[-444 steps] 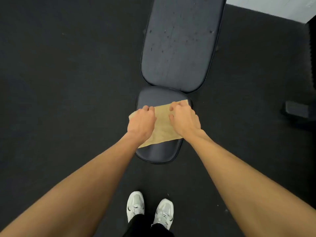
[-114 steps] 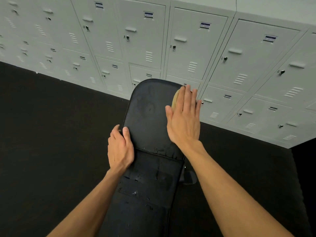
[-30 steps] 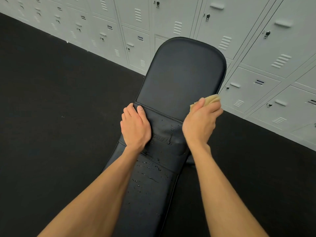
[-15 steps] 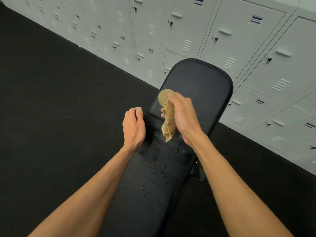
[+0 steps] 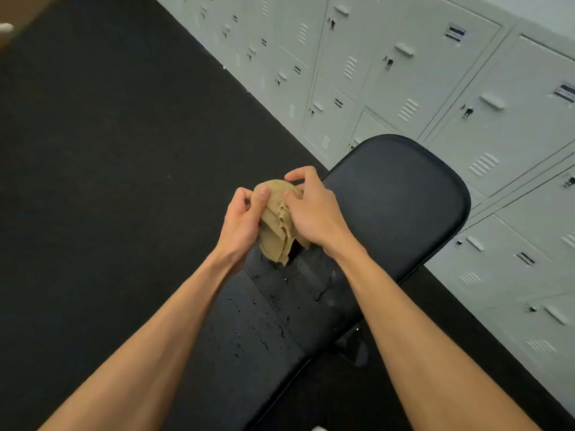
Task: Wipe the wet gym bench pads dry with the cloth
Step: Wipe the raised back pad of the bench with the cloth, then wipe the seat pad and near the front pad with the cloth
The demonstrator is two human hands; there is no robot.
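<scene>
Grip: both on the bunched tan fabric cloth (image 5: 277, 225). Left hand (image 5: 241, 222) pinches its left side, thumb pressed on top of the wad. Right hand (image 5: 314, 213) has fingers curled over the top and right side; index is raised off it. Fingertips under the cloth are hidden.

Cloth is held in the air above the surface, roughly over the seam between the two pads. Its lower folds hang close to the surface; can't tell if they touch.

Far black rounded vinyl pad (image 5: 395, 197) looks matte, no drops visible. Near black vinyl pad (image 5: 270, 321) has water drops scattered across it; forearms hide its edges.

Bench frame (image 5: 354, 346) below is dark, hard to make out. Grey metal lockers (image 5: 435, 88) behind, black rubber floor (image 5: 109, 150) left. Small white object (image 5: 6, 27) top-left, cut off, unidentifiable.
</scene>
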